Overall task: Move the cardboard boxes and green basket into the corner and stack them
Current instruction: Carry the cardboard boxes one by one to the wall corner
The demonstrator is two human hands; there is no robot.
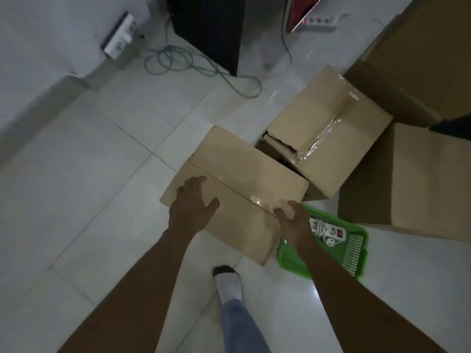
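Observation:
A taped cardboard box (244, 171) sits in the middle, held at its near end by both hands. My left hand (192, 205) lies flat on its top near the left edge, fingers spread. My right hand (293, 221) grips its right near edge. A second box (328, 138) with a torn flap and shiny tape stands just behind it to the right. A third box (428, 182) is at the right, and a larger one (418, 62) at the far right. The green basket (356, 253) lies on the floor under my right wrist, holding a white power strip (334, 231).
White tiled floor (102, 174) stretches to the left. A coiled green cable (178, 59) lies by a black cabinet (211, 29) at the back. A white device (119, 36) leans on the left wall. My socked foot (228, 281) stands below the box.

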